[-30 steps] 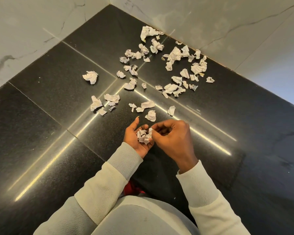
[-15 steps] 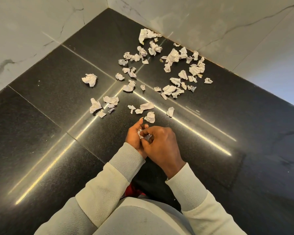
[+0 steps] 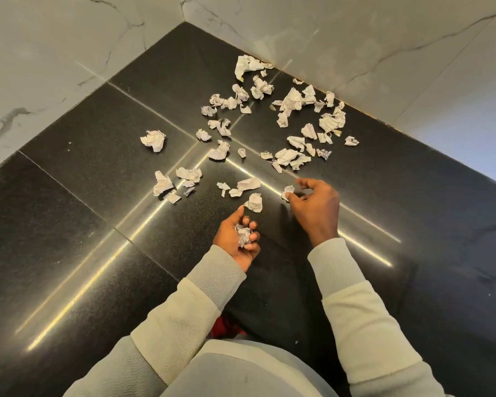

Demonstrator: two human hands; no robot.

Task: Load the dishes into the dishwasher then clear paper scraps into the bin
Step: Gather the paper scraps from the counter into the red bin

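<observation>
Head view, left hand (image 3: 236,242) palm up, fingers curled round a wad of scraps (image 3: 243,234), right hand (image 3: 317,206) pinching a single scrap (image 3: 287,191) low over the black floor (image 3: 98,224), loose scraps (image 3: 291,100) strewn toward its far corner.

Curled fingers of the left hand (image 3: 236,239) cover most of the wad of scraps (image 3: 242,234), so its pieces cannot be counted. The right hand (image 3: 315,204) hides 1 side of a scrap (image 3: 287,191); pinching or merely touching is unclear. Both sleeves (image 3: 184,319) run off the bottom edge. A red thing (image 3: 226,328) is mostly hidden under clothing.
</observation>
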